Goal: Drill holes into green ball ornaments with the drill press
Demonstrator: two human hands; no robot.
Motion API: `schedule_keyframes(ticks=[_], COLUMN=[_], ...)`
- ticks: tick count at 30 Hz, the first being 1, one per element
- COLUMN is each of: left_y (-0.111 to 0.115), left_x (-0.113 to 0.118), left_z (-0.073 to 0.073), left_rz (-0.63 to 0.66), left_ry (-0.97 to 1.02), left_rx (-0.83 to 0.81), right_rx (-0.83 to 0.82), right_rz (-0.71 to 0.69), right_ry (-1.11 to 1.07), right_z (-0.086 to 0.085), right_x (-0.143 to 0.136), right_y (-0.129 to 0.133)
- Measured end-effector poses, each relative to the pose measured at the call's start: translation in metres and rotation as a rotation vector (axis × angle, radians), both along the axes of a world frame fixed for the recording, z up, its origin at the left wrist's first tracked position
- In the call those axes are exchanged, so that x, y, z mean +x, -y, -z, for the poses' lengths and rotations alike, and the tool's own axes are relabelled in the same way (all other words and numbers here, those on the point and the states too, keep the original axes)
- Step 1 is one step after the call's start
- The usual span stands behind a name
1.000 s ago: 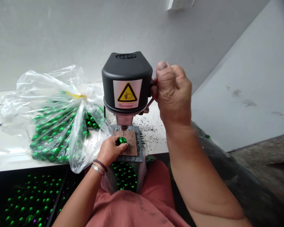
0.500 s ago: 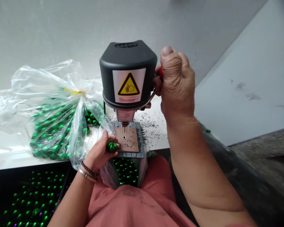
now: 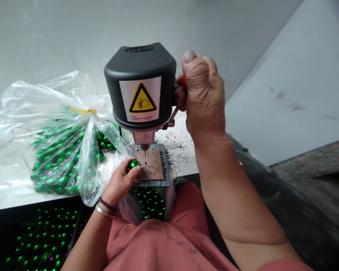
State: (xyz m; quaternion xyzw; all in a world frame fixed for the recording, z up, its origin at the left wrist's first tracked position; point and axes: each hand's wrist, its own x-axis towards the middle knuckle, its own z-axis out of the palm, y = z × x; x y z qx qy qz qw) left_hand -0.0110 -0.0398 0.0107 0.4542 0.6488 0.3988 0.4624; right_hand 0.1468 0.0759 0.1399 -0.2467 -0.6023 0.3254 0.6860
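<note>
A shiny green ball (image 3: 135,163) is pinched between the thumb and fingers of my left hand (image 3: 125,174), over the left side of the brown drill plate (image 3: 154,171). A small dark hole shows in the plate to the right of the ball, under the drill bit (image 3: 145,153). The bit and the ball are apart. My right hand (image 3: 205,92) is closed around the red-knobbed lever (image 3: 184,82) on the right side of the black drill press (image 3: 141,67). Most of that lever is hidden by the hand.
A clear plastic bag (image 3: 86,158) of green balls, tied with a yellow tie (image 3: 81,110), lies on the white table at left. Below left, a dark tray (image 3: 5,226) holds more balls. Dark shavings (image 3: 180,143) litter the table. More balls (image 3: 151,203) sit beneath the plate.
My left hand has turned over from palm up to a thumb-and-finger pinch, bringing the green ball onto the plate's left side. My right hand stays on the lever. The view has shifted slightly.
</note>
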Motion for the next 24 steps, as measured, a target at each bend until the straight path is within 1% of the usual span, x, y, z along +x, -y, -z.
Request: schedule_keyframes(ticks=[2,5,7,11,13,18,24], left_y=[-0.002,-0.005,-0.006,-0.010,-0.013,-0.021,-0.026], left_x=[-0.001,-0.002,0.000,0.004,0.004,0.005,0.007], left_z=[0.003,0.007,0.008,0.008,0.009,0.013,0.009], left_rz=[-0.004,-0.021,-0.045,-0.077,-0.076,-0.051,0.005], left_ry=[-0.002,0.160,0.221,0.225,0.199,0.046,-0.164], left_rx=[0.000,-0.034,-0.046,-0.050,-0.039,-0.034,-0.076], right_rx=[0.001,-0.015,-0.035,-0.058,-0.057,-0.036,-0.020], right_rz=[-0.005,-0.013,-0.013,-0.019,-0.020,-0.038,-0.067], right_ry=[0.005,0.018,0.025,0.023,0.020,0.017,0.020], right_z=[0.000,0.000,-0.001,-0.002,-0.002,-0.002,-0.003], right_x=[0.000,0.001,0.001,0.002,0.003,0.004,0.005], right_y=[0.000,0.001,0.002,0.004,0.004,0.005,0.009])
